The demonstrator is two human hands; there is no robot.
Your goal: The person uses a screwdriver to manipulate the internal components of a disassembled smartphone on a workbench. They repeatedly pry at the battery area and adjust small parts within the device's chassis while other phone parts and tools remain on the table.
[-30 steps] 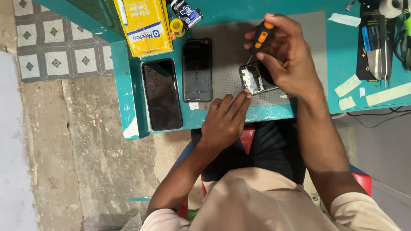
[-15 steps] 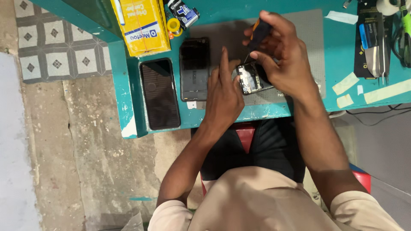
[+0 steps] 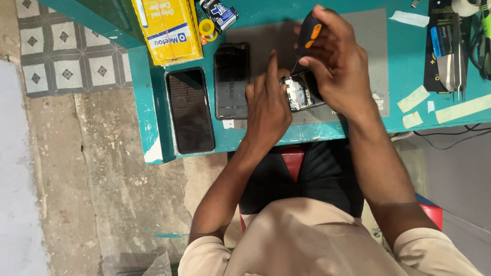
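I see the opened phone (image 3: 299,92) lying on the grey mat (image 3: 368,46), circuitry bare; I judge it light, stiff and fragile, best steadied by its frame edges, never the exposed board. My left hand (image 3: 268,105) presses its left edge, forefinger stretched toward twelve o'clock. My right hand (image 3: 335,64) pinches a black-and-orange screwdriver (image 3: 307,33), tip down onto the phone. At nine o'clock lie a phone frame (image 3: 231,81) and a dark screen panel (image 3: 190,110); a yellow box (image 3: 169,28) sits at eleven.
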